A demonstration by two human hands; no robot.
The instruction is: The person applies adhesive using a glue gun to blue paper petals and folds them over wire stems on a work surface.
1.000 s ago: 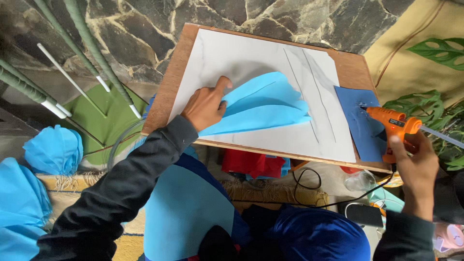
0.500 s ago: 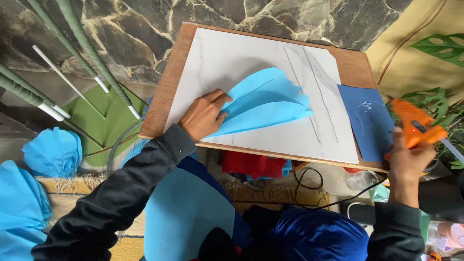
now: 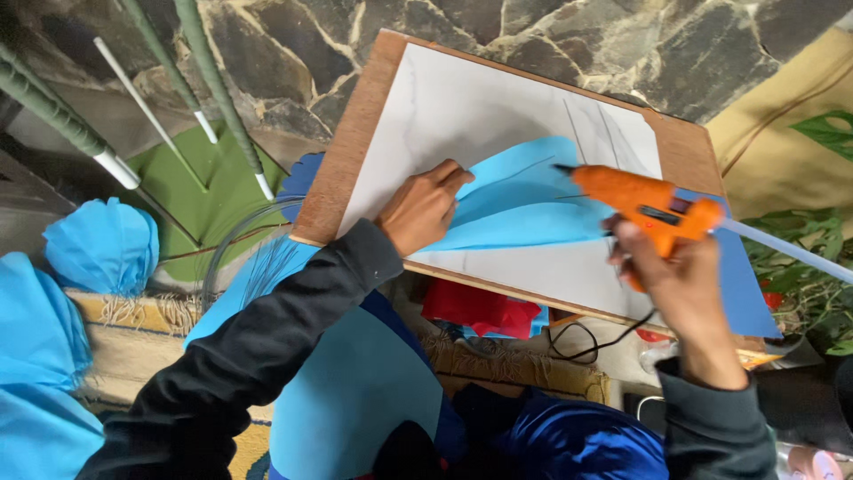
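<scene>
Glue gun (image 3: 644, 206): orange, gripped tight by right hand (image 3: 680, 276).
Blue paper (image 3: 524, 200): pressed flat under left hand (image 3: 422, 207), fingers curled.

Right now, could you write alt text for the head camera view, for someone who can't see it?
A right hand points an orange glue gun at folded light-blue paper, which the left hand presses onto a white sheet on a wooden board.
</scene>
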